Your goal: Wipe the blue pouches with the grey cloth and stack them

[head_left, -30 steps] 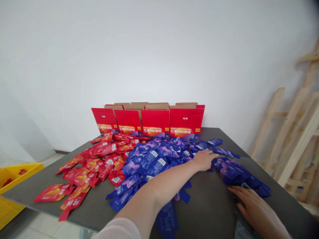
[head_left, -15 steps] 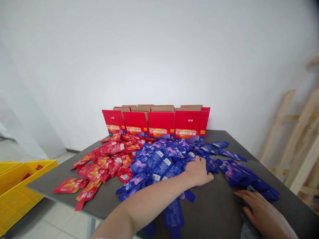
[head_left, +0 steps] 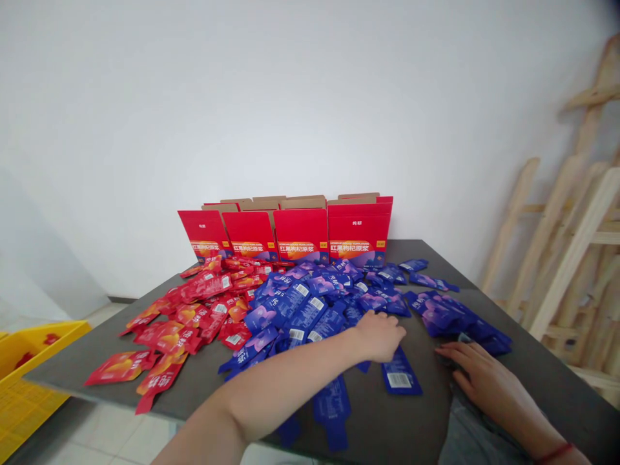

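Observation:
My left hand [head_left: 382,336] reaches across the table with curled fingers. A blue pouch [head_left: 400,372] sticks out from under it, its barcode end toward me, and the fingers grip its far end. Just beyond and to the left lies a heap of blue pouches [head_left: 310,310]. My right hand [head_left: 489,381] is low on the right, closed on a grey cloth [head_left: 467,433] that bunches beneath it. A neat stack of blue pouches [head_left: 450,316] lies beyond those fingers.
Red pouches [head_left: 194,310] are heaped on the left of the dark table [head_left: 68,361]. Red open-topped boxes [head_left: 300,236] stand in rows at the back, against the wall. A yellow crate [head_left: 39,387] is at the lower left, wooden frames [head_left: 557,258] at the right.
My left hand has drawn back slightly from the heap, and a blue pouch now shows under it. My right hand stays beside the stack with the cloth. The view has shifted slightly.

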Available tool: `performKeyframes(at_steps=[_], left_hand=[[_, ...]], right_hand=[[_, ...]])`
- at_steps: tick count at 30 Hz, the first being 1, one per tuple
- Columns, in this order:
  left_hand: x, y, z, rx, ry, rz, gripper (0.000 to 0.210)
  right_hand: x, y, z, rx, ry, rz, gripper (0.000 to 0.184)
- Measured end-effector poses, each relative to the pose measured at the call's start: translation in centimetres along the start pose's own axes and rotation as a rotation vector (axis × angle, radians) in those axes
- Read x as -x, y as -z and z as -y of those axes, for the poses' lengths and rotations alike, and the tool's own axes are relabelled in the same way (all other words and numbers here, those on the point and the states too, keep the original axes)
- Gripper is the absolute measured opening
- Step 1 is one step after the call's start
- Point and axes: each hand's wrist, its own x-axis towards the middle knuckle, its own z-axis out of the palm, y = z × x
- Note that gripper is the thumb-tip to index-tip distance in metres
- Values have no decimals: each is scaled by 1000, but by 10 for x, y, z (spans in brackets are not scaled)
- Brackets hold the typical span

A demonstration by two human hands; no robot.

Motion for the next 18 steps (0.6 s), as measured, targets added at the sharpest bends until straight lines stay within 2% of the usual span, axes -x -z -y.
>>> performKeyframes(at_steps=[3, 5, 11, 13, 15, 18], left_hand=[[-13, 1, 22, -21, -154, 96, 43], [-17, 0, 30, -43, -197, 128, 40], [-5, 3, 39, -31, -252, 121, 32], [0, 5, 40, 11, -289, 126, 22], [3, 3, 39, 30, -335, 38, 12], [9, -13, 29, -40, -348, -246, 9]], right_hand=[[3, 4, 2, -38, -14, 30, 41], [8, 6, 3, -56, -23, 49, 41], [18, 9, 6, -206, -138, 64, 43], [17, 8, 5, -224, -159, 54, 45], [16, 9, 5, -224, -167, 46, 46], [13, 17, 8, -239, -198, -11, 48]])
